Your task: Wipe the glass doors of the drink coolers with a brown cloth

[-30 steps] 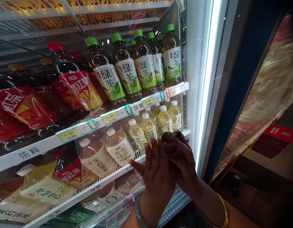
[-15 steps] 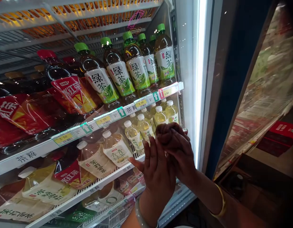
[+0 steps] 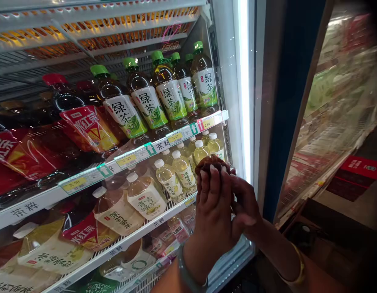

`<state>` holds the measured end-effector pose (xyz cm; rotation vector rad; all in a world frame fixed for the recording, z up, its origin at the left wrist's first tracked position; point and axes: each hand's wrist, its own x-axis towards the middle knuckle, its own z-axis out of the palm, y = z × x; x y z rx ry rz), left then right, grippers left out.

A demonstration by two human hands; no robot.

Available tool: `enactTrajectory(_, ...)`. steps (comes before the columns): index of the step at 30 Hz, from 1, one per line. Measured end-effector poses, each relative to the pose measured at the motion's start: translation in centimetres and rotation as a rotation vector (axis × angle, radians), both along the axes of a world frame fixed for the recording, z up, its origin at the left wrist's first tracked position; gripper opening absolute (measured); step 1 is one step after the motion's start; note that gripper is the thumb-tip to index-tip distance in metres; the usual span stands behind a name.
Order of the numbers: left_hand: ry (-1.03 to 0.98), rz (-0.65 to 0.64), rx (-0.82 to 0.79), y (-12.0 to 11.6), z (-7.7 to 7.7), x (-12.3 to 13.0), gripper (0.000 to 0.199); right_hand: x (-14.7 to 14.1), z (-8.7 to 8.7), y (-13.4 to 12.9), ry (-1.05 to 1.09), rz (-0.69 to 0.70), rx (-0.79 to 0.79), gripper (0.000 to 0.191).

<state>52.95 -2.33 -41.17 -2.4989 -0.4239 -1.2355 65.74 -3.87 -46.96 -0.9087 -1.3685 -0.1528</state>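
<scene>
A crumpled dark brown cloth [image 3: 211,162] is bunched between my two hands in front of the cooler's glass. My left hand [image 3: 213,209], above a grey bangle, has its fingers pressed together and bent over the cloth, with the thumb out to the right. Behind it and to the right, my right hand [image 3: 248,201] closes around the cloth's other side, partly hidden by my left hand; a gold bangle circles that wrist. Small white-capped bottles [image 3: 185,169] stand just left of the cloth.
Green-capped tea bottles [image 3: 173,97] and red-labelled bottles [image 3: 89,126] fill the upper shelf. Larger white-capped bottles [image 3: 147,197] stand on the shelf below. A bright light strip [image 3: 245,89] runs down the cooler's right side. Further right lies a red box [image 3: 356,175].
My left hand's fingers have moved up and come together over the cloth. My right hand has shifted slightly right and lower behind it. The cooler's contents appear slightly further left and mostly lower.
</scene>
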Motion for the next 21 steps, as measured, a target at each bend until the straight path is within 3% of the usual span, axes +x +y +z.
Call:
enactTrajectory(3, -0.044, 0.069, 0.114, 1.2, 0.6, 2.2, 0.076, 3.8, 2.6, -0.7, -0.195, -0.071, 0.057, 0.067)
enactTrajectory(6, -0.055, 0.112, 0.191, 1.9, 1.1, 3.8, 0.075, 7.3, 4.3, 0.0, -0.37, -0.339, 0.007, 0.054)
enactTrajectory(9, -0.027, 0.115, 0.21, 2.0, 0.5, 4.0, 0.072, 8.8, 3.4, 1.5, -0.423, -0.522, -0.07, 0.047)
enactTrajectory(13, 0.067, 0.041, 0.177, 1.9, -0.7, 3.7, 0.07, 8.1, 0.7, 2.8, -0.383, -0.601, -0.131, 0.047)
enactTrajectory(15, 0.096, -0.009, 0.147, 1.9, 0.6, 4.3, 0.068, 8.1, 0.5, 2.9, -0.346, -0.624, -0.122, 0.048)
enactTrajectory(19, 0.098, -0.078, 0.11, 2.3, 6.0, 6.9, 0.069, 9.8, 2.3, 2.6, -0.291, -0.667, -0.019, 0.05)
enactTrajectory(21, 0.088, -0.086, 0.103, 2.4, 7.3, 7.9, 0.072, 10.7, 2.9, 2.7, -0.289, -0.667, -0.01, 0.05)
